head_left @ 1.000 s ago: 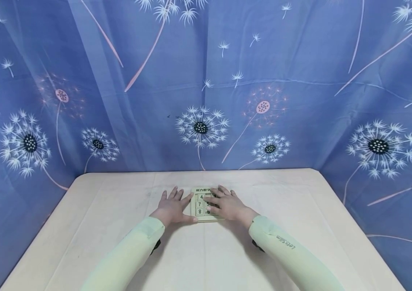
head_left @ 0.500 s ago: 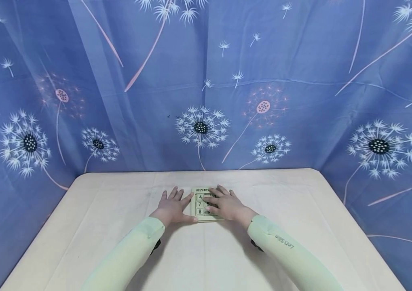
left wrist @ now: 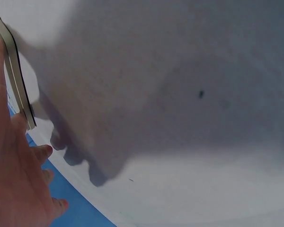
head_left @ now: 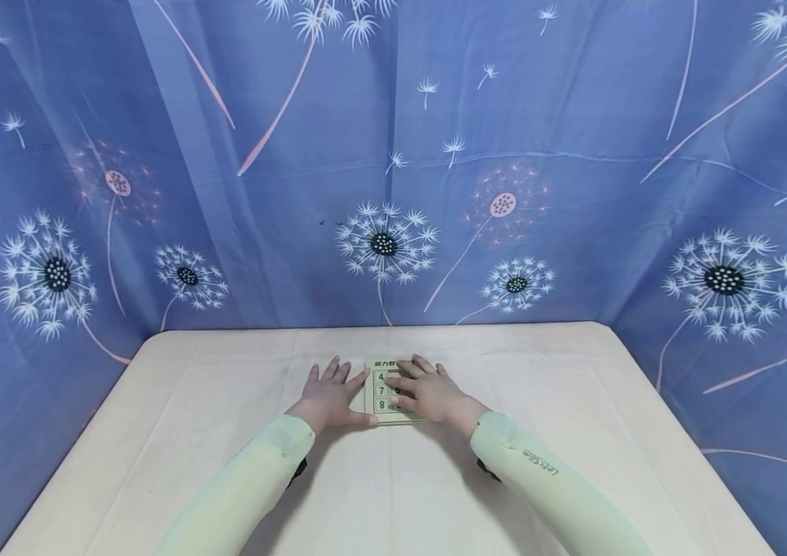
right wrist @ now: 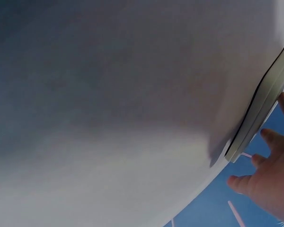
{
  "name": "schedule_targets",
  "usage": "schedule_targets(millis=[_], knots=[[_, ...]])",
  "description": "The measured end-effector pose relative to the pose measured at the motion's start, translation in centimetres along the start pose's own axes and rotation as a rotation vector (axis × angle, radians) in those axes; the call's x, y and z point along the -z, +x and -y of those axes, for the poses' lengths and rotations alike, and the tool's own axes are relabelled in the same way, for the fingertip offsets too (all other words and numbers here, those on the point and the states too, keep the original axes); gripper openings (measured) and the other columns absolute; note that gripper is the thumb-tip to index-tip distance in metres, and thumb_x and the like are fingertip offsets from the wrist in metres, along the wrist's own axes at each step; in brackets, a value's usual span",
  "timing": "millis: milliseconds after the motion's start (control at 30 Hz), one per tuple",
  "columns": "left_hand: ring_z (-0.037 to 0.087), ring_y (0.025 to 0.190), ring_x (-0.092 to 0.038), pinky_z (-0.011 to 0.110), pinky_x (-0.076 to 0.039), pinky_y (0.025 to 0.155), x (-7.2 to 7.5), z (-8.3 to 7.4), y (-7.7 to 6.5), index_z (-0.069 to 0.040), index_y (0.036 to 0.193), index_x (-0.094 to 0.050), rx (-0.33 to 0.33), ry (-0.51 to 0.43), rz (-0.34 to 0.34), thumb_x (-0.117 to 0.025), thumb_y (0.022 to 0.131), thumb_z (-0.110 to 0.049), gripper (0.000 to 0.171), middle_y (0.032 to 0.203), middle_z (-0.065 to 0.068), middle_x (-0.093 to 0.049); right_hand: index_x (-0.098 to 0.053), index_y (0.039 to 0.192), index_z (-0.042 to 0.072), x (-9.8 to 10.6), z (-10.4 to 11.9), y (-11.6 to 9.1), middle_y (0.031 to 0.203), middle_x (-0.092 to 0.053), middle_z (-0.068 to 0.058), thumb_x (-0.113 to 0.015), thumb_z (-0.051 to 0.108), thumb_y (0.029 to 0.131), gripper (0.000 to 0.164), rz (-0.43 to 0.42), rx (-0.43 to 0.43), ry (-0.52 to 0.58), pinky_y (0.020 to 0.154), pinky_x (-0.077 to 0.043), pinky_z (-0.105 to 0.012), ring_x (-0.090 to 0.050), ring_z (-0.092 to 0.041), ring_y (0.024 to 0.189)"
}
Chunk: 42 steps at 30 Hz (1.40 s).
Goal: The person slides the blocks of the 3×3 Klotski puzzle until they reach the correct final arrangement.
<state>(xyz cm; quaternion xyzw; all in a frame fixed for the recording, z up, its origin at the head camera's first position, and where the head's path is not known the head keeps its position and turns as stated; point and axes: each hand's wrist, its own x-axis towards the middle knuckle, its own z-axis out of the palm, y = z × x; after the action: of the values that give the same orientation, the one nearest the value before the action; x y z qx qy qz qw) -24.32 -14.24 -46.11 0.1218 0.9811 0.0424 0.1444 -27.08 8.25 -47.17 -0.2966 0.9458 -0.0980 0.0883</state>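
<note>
A pale green number slide puzzle (head_left: 382,398) with black digits lies flat on the table near its far middle. Tiles 4, 7 and 8 show in its left column; most of the others are hidden under my right hand (head_left: 440,395). That hand lies across the right side, its fingertips on the tiles, fingers spread. My left hand (head_left: 329,398) braces the left edge with thumb and forefinger, the remaining fingers fanned out beyond it. The left wrist view catches the puzzle's thick side edge (left wrist: 20,78) against the fingers. In the right wrist view the opposite edge (right wrist: 262,106) stands beside the fingertips.
A cream cloth covers the table (head_left: 226,463). Blue curtains (head_left: 282,232) with dandelion prints close in the back and both sides. Light green sleeves (head_left: 247,479) cover both forearms.
My right hand has slid slightly left over the puzzle, and tile 4 has shifted a little left with it. The left hand and the puzzle's frame have stayed in place.
</note>
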Motion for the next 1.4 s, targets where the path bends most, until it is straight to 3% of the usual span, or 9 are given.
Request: schedule_targets(millis=[600,1000,1400], knots=[[0.038,0.162,-0.012,0.064,-0.011,0.130,-0.3,0.1,0.0,-0.030,0.163,-0.029,0.012,-0.012,0.000,-0.062,0.086,-0.076,0.096,0.170,0.015,-0.026,-0.048,0.154,0.030,-0.1,-0.1,-0.3,0.170,-0.032,-0.008,-0.047,0.054,0.105,0.055,-0.005,0.022,0.012,0.123,-0.025,-0.071,-0.022,-0.040,0.159],[0.040,0.162,-0.010,0.065,-0.008,0.130,-0.3,0.3,0.0,-0.030,0.163,-0.027,0.007,-0.045,-0.010,-0.063,0.084,-0.076,0.098,0.171,0.016,-0.025,-0.043,0.157,0.028,0.0,-2.0,-1.4,0.170,-0.029,-0.010,-0.046,0.053,0.106,0.057,-0.024,0.001,0.040,0.125,-0.021,-0.071,-0.020,-0.041,0.160],[0.039,0.162,-0.010,0.064,-0.009,0.130,-0.6,0.3,0.2,-0.030,0.163,-0.029,-0.001,-0.042,-0.024,-0.063,0.084,-0.077,0.098,0.171,0.015,-0.023,-0.047,0.155,0.024,0.2,-3.3,-2.5,0.169,-0.032,-0.013,-0.047,0.050,0.106,0.055,-0.056,-0.008,0.049,0.123,-0.020,-0.074,-0.022,-0.043,0.158]])
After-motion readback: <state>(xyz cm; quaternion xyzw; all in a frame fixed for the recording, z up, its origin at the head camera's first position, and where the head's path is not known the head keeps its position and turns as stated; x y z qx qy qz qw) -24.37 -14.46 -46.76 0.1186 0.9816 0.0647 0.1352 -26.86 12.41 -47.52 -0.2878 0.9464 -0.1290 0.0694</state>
